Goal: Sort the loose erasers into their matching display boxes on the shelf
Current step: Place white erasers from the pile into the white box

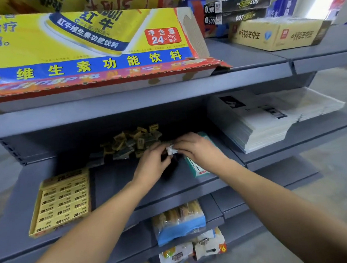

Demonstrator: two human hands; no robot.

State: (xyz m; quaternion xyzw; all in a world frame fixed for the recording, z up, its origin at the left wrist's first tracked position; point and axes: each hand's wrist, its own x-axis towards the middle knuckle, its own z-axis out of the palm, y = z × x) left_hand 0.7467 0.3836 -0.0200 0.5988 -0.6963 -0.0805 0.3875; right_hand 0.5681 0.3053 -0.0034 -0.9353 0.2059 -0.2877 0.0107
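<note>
**Both hands meet on one small eraser, mid-shelf**

A small white eraser (172, 150) is pinched between the left hand (153, 163) and right hand (196, 148), fingertips together over the shelf (131, 181), probably to read its label before sorting. Just behind the left hand lies the loose heap of yellow erasers (132, 141). Under the right hand sits a teal display box (197, 168); well left of the left hand, the yellow display box (60, 203), nearly full.
</note>
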